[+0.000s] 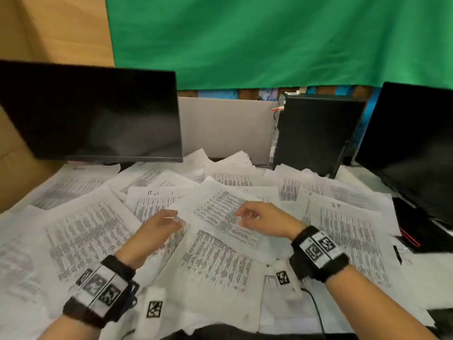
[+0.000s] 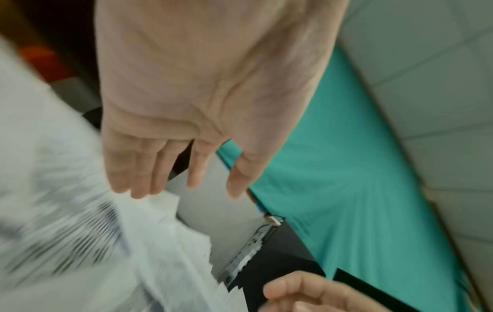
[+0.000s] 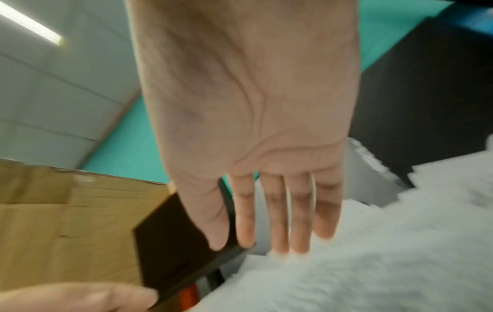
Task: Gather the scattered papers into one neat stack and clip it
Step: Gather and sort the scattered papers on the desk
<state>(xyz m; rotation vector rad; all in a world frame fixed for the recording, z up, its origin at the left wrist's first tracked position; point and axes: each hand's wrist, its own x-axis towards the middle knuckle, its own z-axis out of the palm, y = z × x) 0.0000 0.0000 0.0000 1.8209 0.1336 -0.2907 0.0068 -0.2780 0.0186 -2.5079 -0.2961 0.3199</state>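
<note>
Several printed paper sheets (image 1: 215,263) lie scattered and overlapping all over the desk. One tilted sheet (image 1: 220,209) lies on top in the middle, between my hands. My left hand (image 1: 171,220) hovers at its left edge with fingers straight and nothing held. My right hand (image 1: 242,214) is over its right part, fingers loosely extended and empty. In the left wrist view the left hand's fingers (image 2: 144,175) are spread above blurred sheets (image 2: 66,211). In the right wrist view the right hand's fingertips (image 3: 277,232) sit just above the white papers (image 3: 373,253). Whether either hand touches paper is unclear.
A dark monitor (image 1: 93,114) stands at the back left, a black computer tower (image 1: 316,133) at the back, another monitor (image 1: 411,148) on the right. Cardboard (image 1: 14,168) borders the left side. Two white tagged devices (image 1: 154,307) (image 1: 284,278) and a small black object (image 1: 397,253) lie on the papers.
</note>
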